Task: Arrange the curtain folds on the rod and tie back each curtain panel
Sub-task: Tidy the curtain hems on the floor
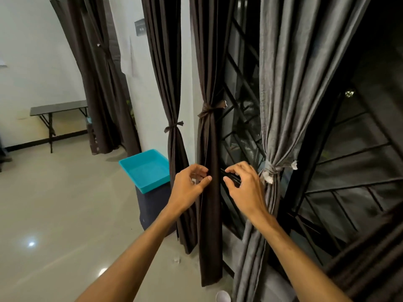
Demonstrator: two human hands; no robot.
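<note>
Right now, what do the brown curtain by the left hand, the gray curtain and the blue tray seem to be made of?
The brown curtain looks like matte woven cloth, hanging in soft folds. The gray curtain looks like thicker cloth, faintly mottled; fibre unclear. The blue tray is likely moulded plastic: smooth, uniform colour, rounded rim.

Plain room: tied curtains (208, 149), barred window (242, 131), folding table (58, 106)

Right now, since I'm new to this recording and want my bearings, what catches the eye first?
Two bare hands meet mid-frame at the tied dark brown curtain: the left hand seems to pinch its edge, the right hand hovers beside it, empty. Right of them hangs a grey curtain, also tied; left, a turquoise tray tops a dark bin.
</note>
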